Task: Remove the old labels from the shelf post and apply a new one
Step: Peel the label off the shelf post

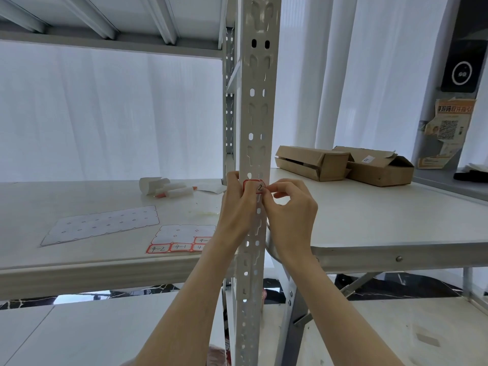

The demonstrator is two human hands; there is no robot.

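A grey perforated shelf post [257, 114] runs up the middle of the view. A red-bordered label [254, 186] with a handwritten 2 sits on it at shelf height. My left hand [236, 207] wraps the post's left side, its thumb against the label's left edge. My right hand [287, 207] pinches the label's right edge with its fingertips. Whether the label is fully stuck to the post I cannot tell. On the shelf to the left lies a label sheet [182, 237] with red labels marked 4-2 and 4-1 along its near edge.
A used-up backing sheet [103, 224] lies further left on the shelf board [31, 212]. Rolled paper and markers [169, 190] sit behind it. Two open cardboard boxes [343, 165] rest on a white table [369, 220] to the right.
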